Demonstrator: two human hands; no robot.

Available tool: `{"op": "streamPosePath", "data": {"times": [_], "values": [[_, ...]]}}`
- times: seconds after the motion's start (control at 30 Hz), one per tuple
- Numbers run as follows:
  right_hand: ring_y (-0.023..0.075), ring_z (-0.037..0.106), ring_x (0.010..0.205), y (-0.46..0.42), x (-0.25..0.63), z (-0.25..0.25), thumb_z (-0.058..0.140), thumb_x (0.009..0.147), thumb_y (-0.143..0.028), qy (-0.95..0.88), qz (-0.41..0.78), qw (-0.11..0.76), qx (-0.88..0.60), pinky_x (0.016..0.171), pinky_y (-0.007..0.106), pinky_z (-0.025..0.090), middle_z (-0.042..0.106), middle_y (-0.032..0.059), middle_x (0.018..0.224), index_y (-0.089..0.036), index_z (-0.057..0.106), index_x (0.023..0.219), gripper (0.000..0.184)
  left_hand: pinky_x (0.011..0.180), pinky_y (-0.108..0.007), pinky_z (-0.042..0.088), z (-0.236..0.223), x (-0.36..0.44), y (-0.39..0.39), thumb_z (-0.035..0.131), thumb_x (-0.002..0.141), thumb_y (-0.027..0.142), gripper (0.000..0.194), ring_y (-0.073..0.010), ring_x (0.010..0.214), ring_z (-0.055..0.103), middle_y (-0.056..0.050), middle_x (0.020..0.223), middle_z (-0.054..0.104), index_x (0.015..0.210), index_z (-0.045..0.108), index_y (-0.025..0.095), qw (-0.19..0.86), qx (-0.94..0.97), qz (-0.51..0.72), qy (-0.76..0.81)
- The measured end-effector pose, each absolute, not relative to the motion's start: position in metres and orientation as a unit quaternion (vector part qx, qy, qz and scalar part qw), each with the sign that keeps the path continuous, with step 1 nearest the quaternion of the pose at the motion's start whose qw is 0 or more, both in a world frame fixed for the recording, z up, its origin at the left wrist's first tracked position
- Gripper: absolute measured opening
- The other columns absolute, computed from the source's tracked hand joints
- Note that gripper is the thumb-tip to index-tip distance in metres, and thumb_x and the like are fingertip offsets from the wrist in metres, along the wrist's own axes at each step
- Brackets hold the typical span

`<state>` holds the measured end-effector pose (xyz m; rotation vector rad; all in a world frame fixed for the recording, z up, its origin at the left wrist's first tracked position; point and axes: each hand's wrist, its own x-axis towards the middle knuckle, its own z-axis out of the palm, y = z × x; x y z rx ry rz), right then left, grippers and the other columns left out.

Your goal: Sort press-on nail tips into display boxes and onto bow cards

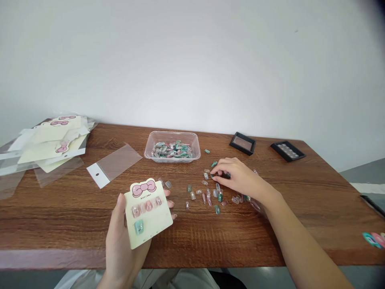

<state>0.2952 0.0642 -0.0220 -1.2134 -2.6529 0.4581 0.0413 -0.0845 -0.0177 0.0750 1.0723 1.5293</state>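
Note:
My left hand (120, 241) is shut on a cream backing card (147, 212) printed with a pink bow, its fingertips showing past the card's right edge. Several press-on nails in pink and green sit on the card. Loose press-on nails (207, 192) in clear, pink and green lie scattered on the wooden table (210, 241). My right hand (237, 178) rests among them with its fingers curled down. Whether those fingers pinch a nail is hidden.
A clear plastic tray (172, 147) of mixed nails stands at the back. A clear sleeve (114, 165) lies to its left, beside a heap of cards and sleeves (51, 142). Two black cases (242, 143) (288, 151) sit back right. More nails (373, 239) lie at the right edge.

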Motion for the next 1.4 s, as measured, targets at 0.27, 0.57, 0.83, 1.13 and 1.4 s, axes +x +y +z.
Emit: {"op": "streamPosePath", "data": {"times": [0.27, 0.57, 0.83, 1.13, 1.4], "values": [[0.0179, 0.061, 0.076, 0.064, 0.294, -0.021, 0.067, 0.091, -0.026, -0.89, 0.168, 0.103, -0.412, 0.079, 0.035, 0.043, 0.067, 0.0007, 0.081, -0.022, 0.073, 0.089, 0.007, 0.072, -0.048, 0.064, -0.03, 0.035, -0.085, 0.052, 0.095, 0.052, 0.055, -0.0333, 0.084, 0.077, -0.018, 0.106, 0.079, 0.133, 0.062, 0.014, 0.605, 0.041, 0.657, 0.448], [0.0178, 0.06, 0.078, 0.057, 0.289, -0.019, 0.069, 0.091, -0.023, -0.883, 0.188, 0.177, -0.392, 0.076, 0.033, 0.045, 0.066, 0.0012, 0.082, -0.022, 0.072, 0.093, 0.004, 0.072, -0.05, 0.064, -0.029, 0.038, -0.085, 0.052, 0.096, 0.052, 0.059, -0.0345, 0.084, 0.077, -0.018, 0.108, 0.078, 0.141, 0.057, 0.014, 0.609, 0.036, 0.662, 0.435], [0.0149, 0.063, 0.074, 0.013, 0.248, -0.014, 0.074, 0.089, -0.021, -0.842, 0.37, 0.307, -0.243, 0.068, 0.029, 0.05, 0.067, 0.0017, 0.083, -0.022, 0.072, 0.098, 0.01, 0.081, -0.05, 0.062, -0.031, 0.061, -0.086, 0.045, 0.1, 0.054, 0.052, -0.0329, 0.089, 0.076, -0.016, 0.104, 0.079, 0.121, 0.071, 0.014, 0.666, 0.027, 0.638, 0.385], [0.0148, 0.055, 0.069, -0.021, 0.212, -0.027, 0.07, 0.091, -0.015, -0.875, 0.278, 0.354, -0.177, 0.065, 0.03, 0.046, 0.065, 0.0017, 0.08, -0.019, 0.067, 0.1, 0.01, 0.103, -0.049, 0.05, -0.049, 0.065, -0.084, 0.066, 0.084, 0.066, 0.057, -0.0379, 0.11, 0.071, -0.014, 0.097, 0.08, 0.096, 0.08, 0.012, 0.701, 0.033, 0.637, 0.32], [0.0153, 0.056, 0.071, -0.024, 0.21, -0.029, 0.07, 0.09, -0.012, -0.887, 0.251, 0.349, -0.17, 0.066, 0.032, 0.043, 0.068, 0.0031, 0.085, -0.017, 0.068, 0.099, 0.01, 0.107, -0.048, 0.047, -0.049, 0.068, -0.082, 0.072, 0.081, 0.064, 0.053, -0.036, 0.111, 0.071, -0.012, 0.096, 0.081, 0.097, 0.081, 0.015, 0.693, 0.041, 0.653, 0.304]]}}
